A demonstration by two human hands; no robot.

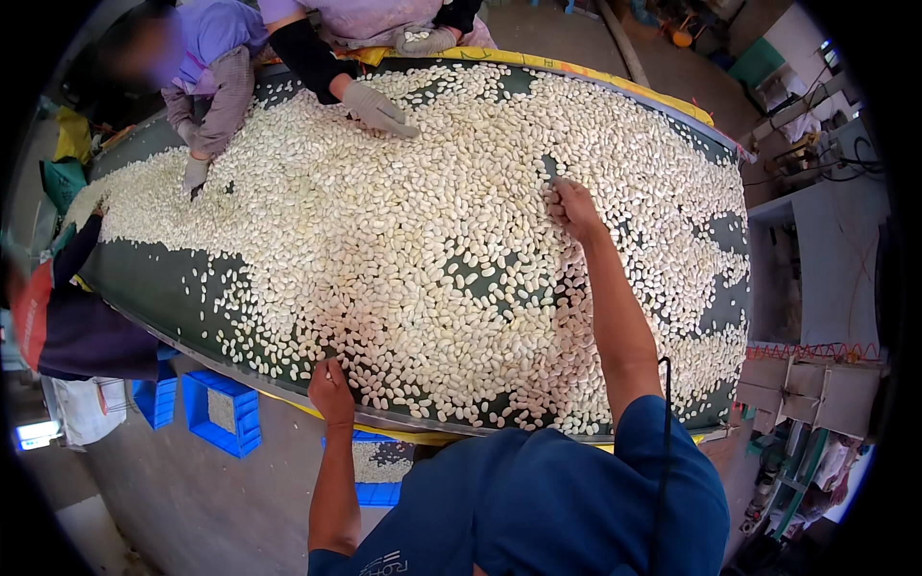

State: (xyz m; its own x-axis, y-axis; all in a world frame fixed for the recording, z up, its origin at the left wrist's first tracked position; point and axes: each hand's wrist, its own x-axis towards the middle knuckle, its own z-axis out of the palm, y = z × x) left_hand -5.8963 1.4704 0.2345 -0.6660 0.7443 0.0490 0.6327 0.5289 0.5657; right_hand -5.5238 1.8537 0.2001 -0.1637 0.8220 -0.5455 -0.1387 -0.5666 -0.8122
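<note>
A thick spread of white beans covers most of a long dark green sorting table. My right hand reaches far across it, fingers curled down onto the beans beside a small bare patch. Whatever those fingers hold, if anything, is hidden. At the table's near edge my left hand is closed with the fingertips pinched together, just by the nearest beans. What sits in that pinch is too small to make out.
Co-workers' gloved hands work among the beans at the far side, and another person in dark clothes stands at the left. Blue crates stand on the floor below the near edge. Yellow sheeting lines the far rim.
</note>
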